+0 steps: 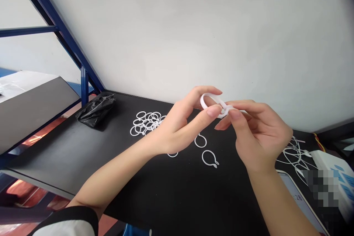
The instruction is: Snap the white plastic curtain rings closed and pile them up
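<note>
Above the black table (177, 199), both my hands hold one white plastic ring (202, 101). My left hand (182, 121) curls its thumb and fingers around the ring's left side. My right hand (258, 134) pinches the narrow end on the right, where the fingertips cover part of it. Below the hands lies a loose ring (202, 159) whose two small looped ends stand slightly apart. Another ring (201, 147) rests just behind it, and a third ring (173, 156) shows partly under my left wrist. Several more white rings (151, 122) form a pile, partly hidden by my left arm.
A crumpled black plastic bag (96, 111) lies at the back left, near a blue metal frame (84, 84) and a grey box (41, 108). At right are white cables (294, 155), a phone (300, 201) and a white-and-blue box (329, 169). A pale wall (177, 33) rises behind.
</note>
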### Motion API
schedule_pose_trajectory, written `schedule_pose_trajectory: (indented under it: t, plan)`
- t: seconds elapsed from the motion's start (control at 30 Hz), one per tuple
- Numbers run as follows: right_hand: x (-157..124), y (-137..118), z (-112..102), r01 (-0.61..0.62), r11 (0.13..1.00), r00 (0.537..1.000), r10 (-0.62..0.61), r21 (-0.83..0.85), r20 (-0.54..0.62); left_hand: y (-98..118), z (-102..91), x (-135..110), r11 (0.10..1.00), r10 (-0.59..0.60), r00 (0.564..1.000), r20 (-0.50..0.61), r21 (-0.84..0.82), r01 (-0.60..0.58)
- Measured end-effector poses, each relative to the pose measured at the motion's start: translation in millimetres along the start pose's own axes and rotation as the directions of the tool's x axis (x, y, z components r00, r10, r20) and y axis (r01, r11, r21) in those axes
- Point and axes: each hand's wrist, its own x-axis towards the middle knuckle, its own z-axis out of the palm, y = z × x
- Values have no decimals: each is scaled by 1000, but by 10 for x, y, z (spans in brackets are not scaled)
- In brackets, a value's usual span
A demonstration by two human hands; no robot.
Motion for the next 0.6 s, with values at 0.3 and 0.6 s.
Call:
schedule_pose_trajectory:
  t: [0.3,0.6]
  plan:
    - [-15,-7,-14,48,997,990,-56,65,132,-19,-65,6,962,70,997,-10,265,-65]
    - [-52,-8,-7,77,985,976,-107,156,191,-2,-50,27,922,182,981,-71,358,-145]
